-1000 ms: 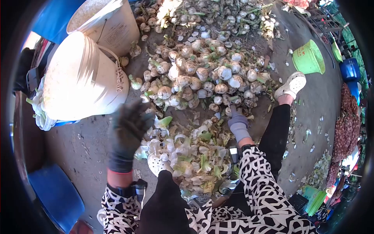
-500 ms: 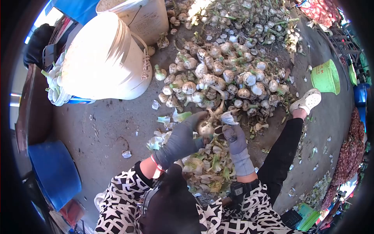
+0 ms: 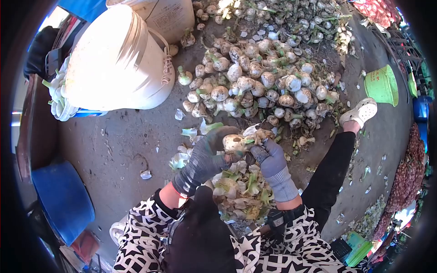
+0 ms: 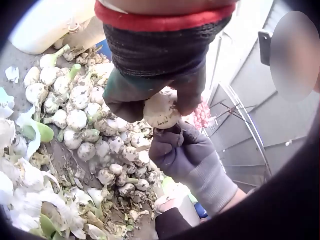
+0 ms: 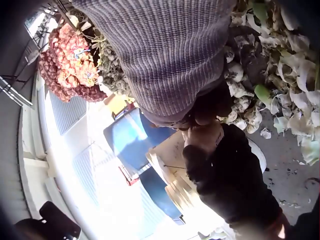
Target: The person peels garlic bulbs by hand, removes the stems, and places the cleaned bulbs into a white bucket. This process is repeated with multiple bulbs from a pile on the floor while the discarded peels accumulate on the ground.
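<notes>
My gloved left hand (image 3: 205,157) grips a pale garlic bulb (image 3: 233,143) with brown-stained skin, above the heap of peelings (image 3: 241,193). The bulb (image 4: 162,112) shows between thumb and fingers in the left wrist view. Opposite it, my right hand (image 3: 274,164), in a grey-purple glove, pinches the bulb's loose outer skin (image 3: 260,134) at the stem side. The right fingertips meet the bulb's lower end in the left wrist view. Sleeve cuff and glove hide part of the bulb (image 5: 205,136) in the right wrist view.
A large pile of unpeeled garlic (image 3: 259,86) lies ahead on the floor. Two white buckets (image 3: 114,59) stand at the upper left, a blue tub (image 3: 63,202) at the lower left. A green bucket (image 3: 381,86) is at the right, near my shoe (image 3: 359,112).
My left hand came in from the left, and the right hand drew back from the pile; a bulb came up between them. Since then its loose skin has folded rightward over the right fingers.
</notes>
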Tool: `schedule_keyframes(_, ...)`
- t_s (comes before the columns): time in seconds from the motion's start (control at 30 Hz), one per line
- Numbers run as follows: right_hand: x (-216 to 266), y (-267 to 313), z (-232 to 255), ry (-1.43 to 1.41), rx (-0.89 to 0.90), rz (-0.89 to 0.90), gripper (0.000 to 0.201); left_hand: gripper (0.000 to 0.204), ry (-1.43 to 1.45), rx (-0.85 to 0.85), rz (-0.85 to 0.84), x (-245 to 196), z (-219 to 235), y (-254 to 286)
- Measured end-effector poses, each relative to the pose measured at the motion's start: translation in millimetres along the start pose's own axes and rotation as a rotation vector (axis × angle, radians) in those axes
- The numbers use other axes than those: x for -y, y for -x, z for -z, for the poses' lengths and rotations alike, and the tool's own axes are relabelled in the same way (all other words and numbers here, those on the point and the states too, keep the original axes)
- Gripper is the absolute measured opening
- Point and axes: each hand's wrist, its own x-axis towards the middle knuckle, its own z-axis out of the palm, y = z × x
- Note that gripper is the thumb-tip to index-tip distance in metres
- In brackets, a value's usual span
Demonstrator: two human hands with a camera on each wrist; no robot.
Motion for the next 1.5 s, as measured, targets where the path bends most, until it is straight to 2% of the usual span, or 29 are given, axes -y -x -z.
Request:
schedule_keyframes(0.07,3,-1,7,0.095,0.117,-0.104,0.016,0.063,-0.03,0.009,0.117,-22,-4,-1)
schedule_keyframes(0.1,5,-3,7,0.092,0.12,-0.106,0.016,0.049,0.257,-0.011,0.176,-12,-4,2)
schedule_keyframes(0.2,11,0,6,-0.113,0.174,-0.22,0.02,0.042,0.054,-0.124,0.341,2,5,-3)
schedule_keyframes(0.23,12,4,4,-0.302,0.219,-0.32,0.023,0.04,-0.675,-0.025,-0.23,2,7,-6)
schedule_keyframes(0.27,15,9,3,-0.493,0.26,-0.422,0.025,0.057,-0.084,0.117,0.268,31,39,-19)
schedule_keyframes(0.33,14,20,-2,-0.637,0.531,-0.489,0.032,0.055,0.106,0.058,0.438,24,38,-26)
schedule_keyframes(0.37,9,27,-10,-0.588,0.561,-0.45,0.034,0.057,-0.15,-0.033,-0.048,-5,12,-20)
schedule_keyframes(0.4,7,34,-17,-0.538,0.586,-0.4,0.036,0.057,-0.155,-0.031,-0.049,-8,12,-24)
schedule_keyframes(0.47,7,36,-23,-0.704,0.556,-0.477,0.047,0.063,0.037,-0.152,0.51,-14,13,-36)
schedule_keyframes(0.5,4,29,-24,-0.927,0.555,-0.485,0.052,0.07,0.275,-0.162,0.437,-11,18,-35)
schedule_keyframes(0.53,-1,24,-24,-1.151,0.548,-0.489,0.057,0.075,0.31,-0.192,0.509,-11,22,-36)
schedule_keyframes(0.6,-10,20,-22,-1.228,0.561,-0.52,0.063,0.08,0.362,-0.194,0.297,-7,21,-28)
schedule_keyframes(0.67,-12,19,-26,-1.178,0.47,-0.471,0.063,0.08,0.573,0.009,0.355,-14,21,-6)
schedule_keyframes(0.73,-5,17,-33,-1.265,0.401,-0.488,0.056,0.075,0.161,0.066,0.076,8,31,-1)
schedule_keyframes(0.8,1,12,-35,-1.317,0.421,-0.495,0.055,0.073,0.178,0.057,0.105,-6,26,9)
schedule_keyframes(0.87,-15,7,-24,-1.163,0.396,-0.478,0.051,0.071,0.194,0.058,0.134,-8,26,10)
schedule_keyframes(0.93,-9,3,-8,-0.314,0.408,-0.267,0.059,0.061,-0.073,0.045,0.006,4,31,6)
schedule_keyframes(0.97,-7,2,-7,-0.042,0.291,-0.03,0.048,0.05,-0.169,0.037,-0.045,5,30,9)
schedule_keyframes(1.0,-3,1,-11,-0.038,0.281,-0.028,0.048,0.05,-0.166,0.047,-0.047,-3,24,7)
schedule_keyframes(1.07,2,1,-22,-0.068,0.15,-0.066,0.047,0.045,-0.574,0.055,-0.163,-15,15,6)
schedule_keyframes(1.1,5,-1,-28,-0.139,0.099,-0.212,0.043,0.042,-0.476,0.028,-0.131,-13,11,8)
schedule_keyframes(1.13,3,-1,-32,-0.139,0.098,-0.211,0.043,0.042,-0.476,0.028,-0.132,-11,12,9)
schedule_keyframes(1.2,-5,-4,-36,-0.485,0.087,-0.21,0.034,0.036,-0.241,0.007,-0.117,-6,17,10)
schedule_keyframes(1.23,-8,-4,-38,-0.487,0.089,-0.209,0.034,0.036,-0.243,0.006,-0.117,-5,20,11)
schedule_keyframes(1.3,-16,-3,-40,-0.708,-0.082,-0.349,0.023,0.037,0.094,0.021,0.051,-5,25,12)
schedule_keyframes(1.4,-30,-19,-26,-0.904,-0.193,-0.272,0.022,0.035,0.208,-0.001,0.039,-11,22,13)
schedule_keyframes(1.43,-31,-28,-17,-0.908,-0.278,-0.363,0.023,0.048,0.28,0.071,0.031,-14,25,14)
schedule_keyframes(1.47,-40,-27,-8,-0.909,-0.281,-0.36,0.023,0.048,0.279,0.075,0.032,-18,23,14)
schedule_keyframes(1.5,-53,-27,0,-0.313,-0.147,-0.277,0.025,0.042,0.325,0.038,0.043,-24,19,14)
